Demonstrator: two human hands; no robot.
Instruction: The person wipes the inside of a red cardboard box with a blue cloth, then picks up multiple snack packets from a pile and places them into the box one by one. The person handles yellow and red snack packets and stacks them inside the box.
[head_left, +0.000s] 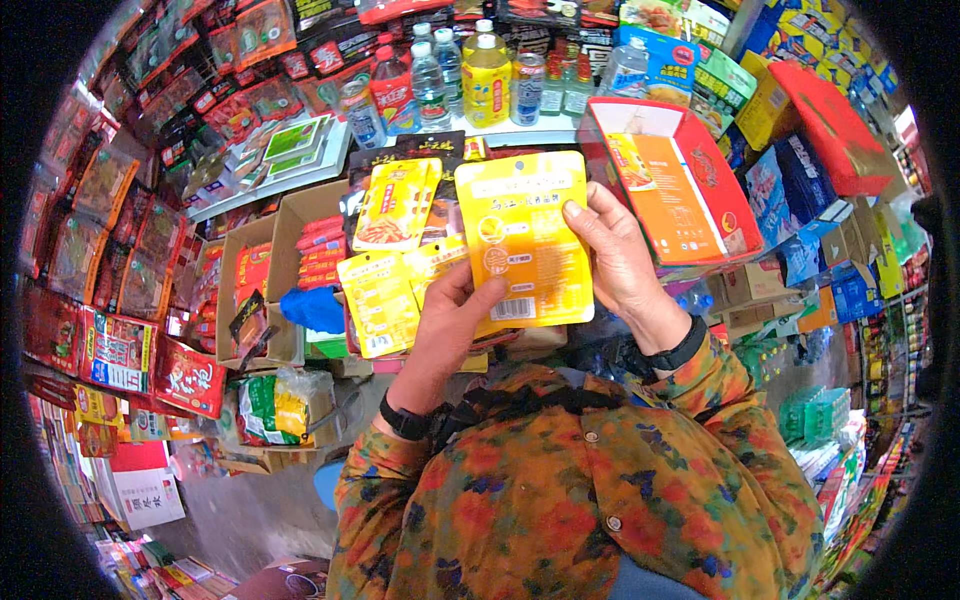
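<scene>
A yellow food pouch is held upright before me, its back with a barcode towards the camera. My right hand grips its right edge, thumb on the printed face. My left hand pinches the lower left part, thumb over the front; its other fingers are partly hidden behind. More yellow pouches lie to the left: one with a food picture and one showing its printed back. Dark packets lie beneath and behind them. Right of my right hand, a red open box holds an orange piece and a yellow pouch.
Bottles and cans stand on a white shelf at the back. Cardboard boxes with red packets are on the left, near a blue bag. Hanging packets line the far left. Stacked cartons stand right. A filled bag sits lower left.
</scene>
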